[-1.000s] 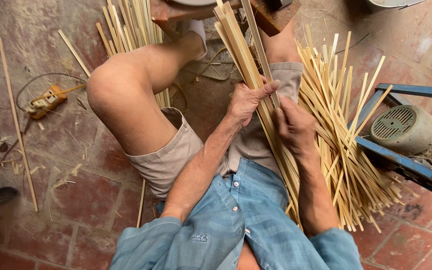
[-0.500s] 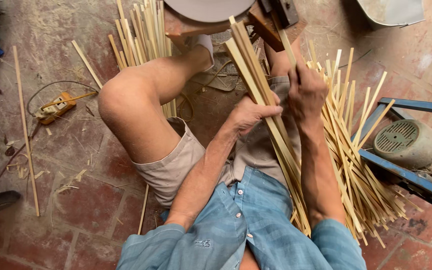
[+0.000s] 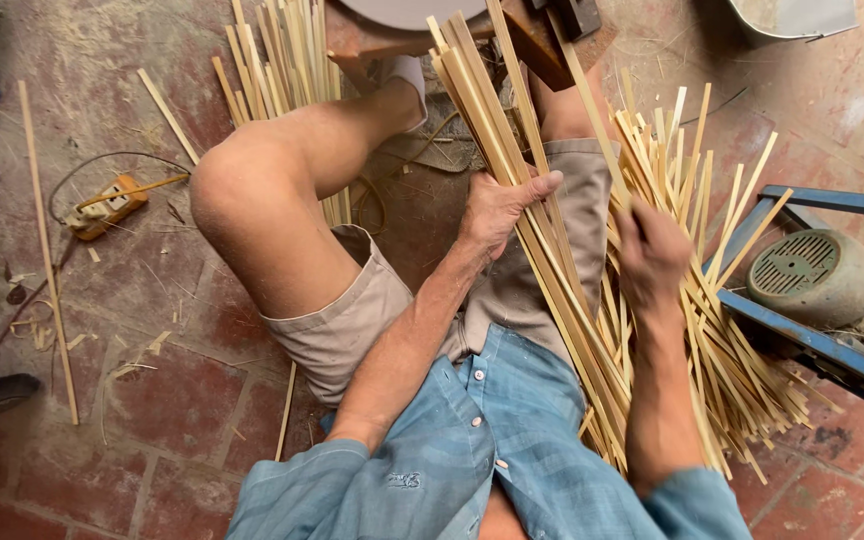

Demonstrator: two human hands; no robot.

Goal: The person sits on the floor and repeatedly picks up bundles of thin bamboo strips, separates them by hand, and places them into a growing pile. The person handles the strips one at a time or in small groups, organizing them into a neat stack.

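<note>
A bundle of bamboo strips (image 3: 532, 250) lies slanted across the person's lap, the left hand (image 3: 500, 208) clasping it; the right hand (image 3: 652, 255) pinches one strip (image 3: 592, 110) from the loose pile (image 3: 722, 340). Sorting seems underway; adding it needs alignment. Half a second ago, the right hand was higher

Strip bundle (image 3: 542, 270) lies across right thigh, betw. left hand (image 3: 497, 210) & right hand (image 3: 652, 255). Loose strips (image 3: 742, 370) on floor (image 3: 152, 400) to right, motor (image 3: 817, 275) beyond; power strip (image 3: 102, 207) far left.

A craft workshop: bamboo strips (image 3: 712, 330), electric motor (image 3: 817, 275), brick floor (image 3: 132, 420).
</note>
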